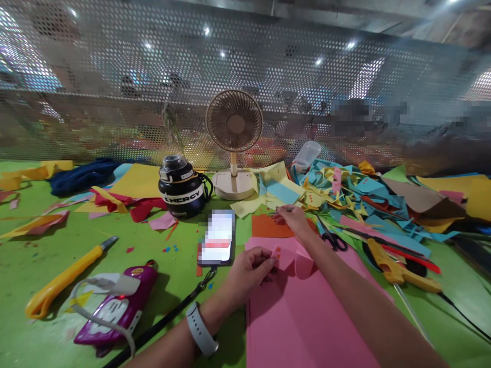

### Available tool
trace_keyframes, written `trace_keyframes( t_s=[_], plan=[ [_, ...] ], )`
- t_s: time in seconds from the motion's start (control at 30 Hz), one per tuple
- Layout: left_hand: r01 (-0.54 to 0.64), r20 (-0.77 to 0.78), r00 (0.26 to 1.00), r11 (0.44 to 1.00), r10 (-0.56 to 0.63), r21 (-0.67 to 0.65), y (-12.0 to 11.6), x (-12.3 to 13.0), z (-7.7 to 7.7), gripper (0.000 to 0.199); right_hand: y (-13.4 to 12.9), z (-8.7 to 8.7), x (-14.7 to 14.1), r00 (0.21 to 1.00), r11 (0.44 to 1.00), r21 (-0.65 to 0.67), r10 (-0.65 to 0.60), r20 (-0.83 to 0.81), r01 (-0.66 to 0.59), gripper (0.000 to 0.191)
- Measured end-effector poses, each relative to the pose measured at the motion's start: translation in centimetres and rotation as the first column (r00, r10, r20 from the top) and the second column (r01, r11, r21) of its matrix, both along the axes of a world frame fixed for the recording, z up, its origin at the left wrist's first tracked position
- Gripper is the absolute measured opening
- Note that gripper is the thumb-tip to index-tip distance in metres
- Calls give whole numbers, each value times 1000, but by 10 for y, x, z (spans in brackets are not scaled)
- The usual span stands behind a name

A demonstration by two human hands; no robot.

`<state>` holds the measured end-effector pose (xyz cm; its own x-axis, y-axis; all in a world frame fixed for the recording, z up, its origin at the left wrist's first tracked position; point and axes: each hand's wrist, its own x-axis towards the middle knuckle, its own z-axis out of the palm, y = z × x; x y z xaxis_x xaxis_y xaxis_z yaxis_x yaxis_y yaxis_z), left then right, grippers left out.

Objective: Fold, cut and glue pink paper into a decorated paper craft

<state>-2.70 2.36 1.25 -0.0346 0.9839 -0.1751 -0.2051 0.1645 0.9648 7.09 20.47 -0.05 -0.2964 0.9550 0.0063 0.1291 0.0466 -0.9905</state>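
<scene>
Head view: a green bench [161, 250] carries a pink sheet [295, 322]. Beyond the pink sheet stands a fan [235, 122]; along its far edge lies an orange sheet [264, 227]. Past that edge, the right hand's [293, 220] fingers curl, their gap and hold unclear. Over the pink sheet, the left hand's [253, 268] fingers pinch a small pink paper piece [286, 261].

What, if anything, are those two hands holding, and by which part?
The left hand pinches a small pink paper piece with orange marks by its left edge. Whether the right hand holds anything cannot be told.
</scene>
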Motion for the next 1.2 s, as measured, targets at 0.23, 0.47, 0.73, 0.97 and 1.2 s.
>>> trace_keyframes(
  t_s=[0.23,0.47,0.73,0.97,1.2],
  plan=[
    [2,4,1000,1000,-2,-2,0,-1,-2,33,-3,1,1,997,995,-84,-54,-52,49,13],
    [3,8,1000,1000,-3,7,0,-1,-4,34,-1,0,4,972,976,-73,-212,-97,206,11],
    [1,6,1000,1000,-1,15,0,-2,-4,33,-5,7,2,990,988,-111,-119,-72,111,10],
    [9,-20,1000,1000,-8,16,1,-2,-3,29,-7,7,-1,996,985,-169,-38,-76,25,16],
    [2,-3,1000,1000,-2,15,0,0,0,33,-7,4,-2,990,981,-170,-113,-81,98,14]
  ],
)
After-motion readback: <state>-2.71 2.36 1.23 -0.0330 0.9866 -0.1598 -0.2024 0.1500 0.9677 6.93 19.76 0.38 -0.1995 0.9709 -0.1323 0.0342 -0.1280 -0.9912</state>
